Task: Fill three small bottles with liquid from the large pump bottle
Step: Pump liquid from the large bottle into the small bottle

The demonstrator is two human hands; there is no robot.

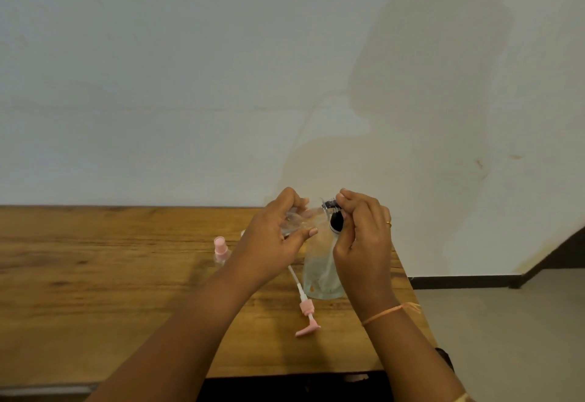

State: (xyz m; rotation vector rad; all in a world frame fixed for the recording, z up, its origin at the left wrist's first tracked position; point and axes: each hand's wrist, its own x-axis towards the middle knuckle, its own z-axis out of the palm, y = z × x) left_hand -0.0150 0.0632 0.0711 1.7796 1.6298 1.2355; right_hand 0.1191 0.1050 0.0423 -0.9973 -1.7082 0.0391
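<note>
Fingers (304,234) of my left hand (272,240) are curled round a small clear bottle (296,223), which I'm holding up off the table (95,275), tipped over nearly on its side with the neck pointing to my right. My right hand (364,237) is right up against that neck, with the fingertips pinched narrow on a black cap (330,203) at the mouth of it. There's a dark round bit (336,223) just below the cap, and honestly I can't tell what it is from here. The large bottle (319,271) stands upright on the table right under and behind my hands, near the right edge, clear with a bluish tint. Its pink pump (306,306) is out and lying flat on the wood just in front of it, with the tube running back under my left wrist. Another small bottle with a pink cap (220,249) stands a bit off to the left, half hidden behind my left forearm. Ring (388,223) and orange thread (381,315) are on my right hand and wrist.
</note>
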